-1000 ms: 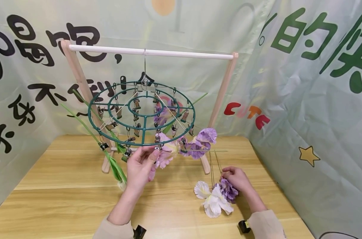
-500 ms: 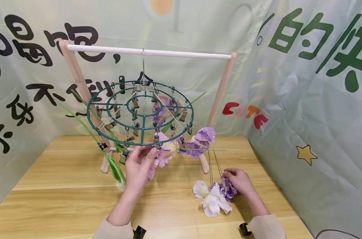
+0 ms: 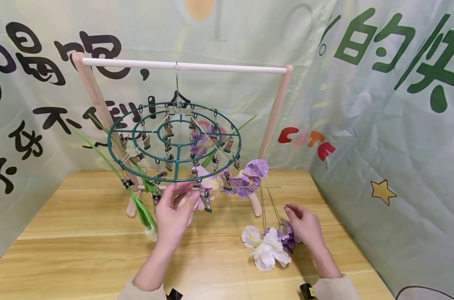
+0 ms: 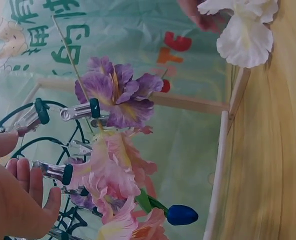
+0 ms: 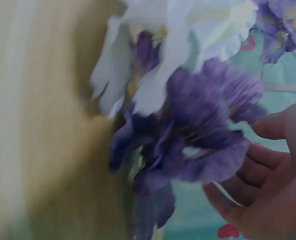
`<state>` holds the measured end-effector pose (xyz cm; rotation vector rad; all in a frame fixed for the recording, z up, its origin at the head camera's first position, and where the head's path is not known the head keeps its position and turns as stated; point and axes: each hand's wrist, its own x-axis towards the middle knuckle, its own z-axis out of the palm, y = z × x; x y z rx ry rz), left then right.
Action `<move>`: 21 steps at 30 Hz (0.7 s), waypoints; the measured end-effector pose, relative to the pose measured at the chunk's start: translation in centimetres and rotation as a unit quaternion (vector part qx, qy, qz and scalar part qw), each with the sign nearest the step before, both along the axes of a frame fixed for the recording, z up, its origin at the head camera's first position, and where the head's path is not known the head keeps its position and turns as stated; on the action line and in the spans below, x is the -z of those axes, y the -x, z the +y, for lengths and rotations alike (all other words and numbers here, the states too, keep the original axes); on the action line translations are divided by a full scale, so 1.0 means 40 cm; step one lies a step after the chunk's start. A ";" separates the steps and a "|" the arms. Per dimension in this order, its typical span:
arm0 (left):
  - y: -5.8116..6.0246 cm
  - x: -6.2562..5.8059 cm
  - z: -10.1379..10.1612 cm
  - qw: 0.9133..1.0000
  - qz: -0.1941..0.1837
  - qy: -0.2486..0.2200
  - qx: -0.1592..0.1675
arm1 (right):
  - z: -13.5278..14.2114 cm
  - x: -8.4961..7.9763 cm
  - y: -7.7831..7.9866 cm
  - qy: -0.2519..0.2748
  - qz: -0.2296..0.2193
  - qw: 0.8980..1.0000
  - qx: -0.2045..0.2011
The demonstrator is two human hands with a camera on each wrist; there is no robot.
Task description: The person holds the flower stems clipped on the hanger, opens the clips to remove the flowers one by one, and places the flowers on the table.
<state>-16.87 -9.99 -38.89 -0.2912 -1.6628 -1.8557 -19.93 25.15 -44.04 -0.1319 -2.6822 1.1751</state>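
My left hand [image 3: 176, 212] is raised just under the front rim of a round green clip hanger [image 3: 178, 181]. Beside its thumb dangles a metal clip [image 3: 205, 201]; in the left wrist view, thumb and fingers stand apart around another clip [image 4: 55, 171]. My right hand [image 3: 305, 225] is at a purple artificial iris [image 3: 287, 236] lying on the table. In the right wrist view, its fingers and thumb are spread beside the purple petals [image 5: 203, 130]. A white iris [image 3: 268, 250] lies against the purple one, stems pointing away from me.
The hanger hooks on the white bar [image 3: 230, 68] of a wooden stand [image 3: 277, 112]. Pink [image 4: 110, 170] and purple irises [image 3: 245, 183] hang from its right side, with a blue tulip [image 4: 182, 215] behind. Green stems and a white tulip [image 3: 150, 233] hang at left. Printed cloth walls surround the table.
The right hand has lifted slightly and shifted right from the purple iris. At the left hand, a clip has come into sight beside the thumb, hanging lower than before.
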 end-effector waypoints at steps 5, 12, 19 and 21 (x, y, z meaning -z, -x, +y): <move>-0.013 0.001 0.014 0.997 0.067 0.018 -0.026 | -0.027 -0.029 -0.013 0.039 0.080 0.995 0.033; -0.027 -0.004 0.035 0.978 0.173 0.078 -0.086 | -0.095 -0.065 -0.035 0.163 0.185 0.968 0.035; -0.017 -0.005 0.066 0.948 0.261 0.150 -0.107 | -0.186 -0.082 -0.045 0.256 0.250 0.933 -0.024; -0.015 -0.003 0.076 0.942 0.272 0.167 -0.104 | -0.213 -0.082 -0.046 0.268 0.262 0.926 -0.041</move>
